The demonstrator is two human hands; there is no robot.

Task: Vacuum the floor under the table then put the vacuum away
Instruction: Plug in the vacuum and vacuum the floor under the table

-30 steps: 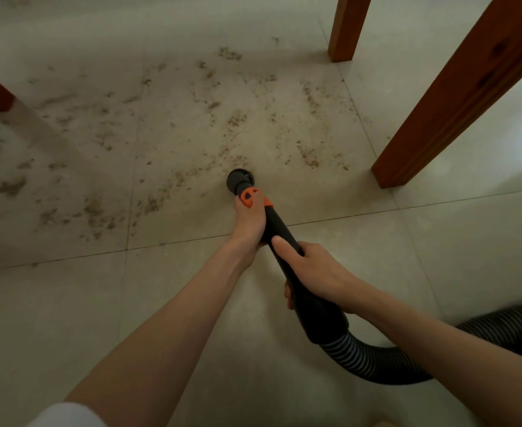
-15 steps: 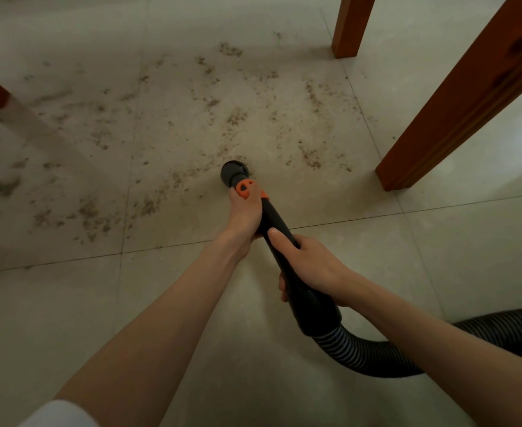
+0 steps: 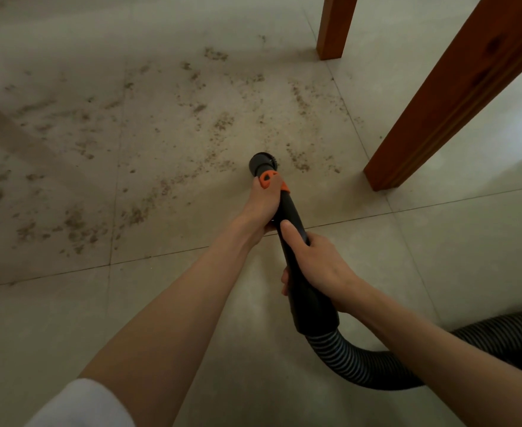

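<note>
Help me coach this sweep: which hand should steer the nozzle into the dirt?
Probably left: the left hand grips right behind the nozzle, nearest the dirt; the right hand holds farther back.

No readable text, labels or numbers anywhere.

The left hand's fingers (image 3: pixel 258 183) curl out of sight behind the black pipe (image 3: pixel 296 241). The striped hose (image 3: pixel 346 362), behind the right hand (image 3: pixel 321 266), runs off the edge. Both wooden legs (image 3: pixel 456 87) beyond the fingers are cut off at the top.
</note>
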